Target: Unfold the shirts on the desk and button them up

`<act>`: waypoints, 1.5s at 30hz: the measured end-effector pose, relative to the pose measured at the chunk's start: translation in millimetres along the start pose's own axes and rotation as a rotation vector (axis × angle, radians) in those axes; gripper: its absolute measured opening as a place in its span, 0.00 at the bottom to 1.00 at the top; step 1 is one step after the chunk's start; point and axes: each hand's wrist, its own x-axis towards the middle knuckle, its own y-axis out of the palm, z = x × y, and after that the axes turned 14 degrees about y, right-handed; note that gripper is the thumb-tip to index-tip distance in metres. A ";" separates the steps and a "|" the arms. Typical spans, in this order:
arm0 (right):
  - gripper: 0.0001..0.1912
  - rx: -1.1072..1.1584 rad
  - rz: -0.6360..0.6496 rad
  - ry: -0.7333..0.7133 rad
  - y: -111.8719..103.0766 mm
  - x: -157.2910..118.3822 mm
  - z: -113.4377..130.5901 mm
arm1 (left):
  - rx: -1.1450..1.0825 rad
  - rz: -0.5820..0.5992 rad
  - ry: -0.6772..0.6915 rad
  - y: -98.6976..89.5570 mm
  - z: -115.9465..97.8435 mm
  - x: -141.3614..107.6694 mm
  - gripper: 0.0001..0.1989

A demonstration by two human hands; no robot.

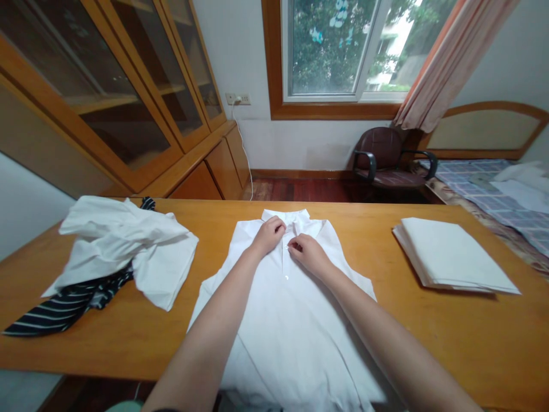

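A white collared shirt (278,320) lies front up on the wooden table, its collar toward the far edge and its lower part reaching the near edge. My left hand (271,233) is closed on the shirt front just below the collar, left of the button placket. Slightly lower and to the right, my right hand (307,252) pinches the cloth along the placket. Small white marks that look like buttons show near the fingers. The exact bit of fabric in each pinch is too small to make out.
A crumpled white garment (128,246) and a black striped tie (55,312) lie on the table's left. Folded white cloth (454,252) rests at right. Beyond the wooden table (429,337) stand a glass-door cabinet (189,137), an office chair (381,154) and a bed (484,177).
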 end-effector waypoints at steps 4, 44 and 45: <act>0.05 -0.054 -0.040 -0.003 6.4 -1.1 -3.4 | 0.063 0.116 -0.087 -7.8 -10.9 -6.3 0.10; 0.04 0.024 -0.005 0.070 5.8 -0.2 0.4 | -0.126 0.227 -0.136 -18.4 -16.0 -38.7 0.04; 0.03 0.025 -0.006 0.071 5.9 -0.2 0.4 | -0.127 0.227 -0.139 -18.4 -16.1 -38.8 0.04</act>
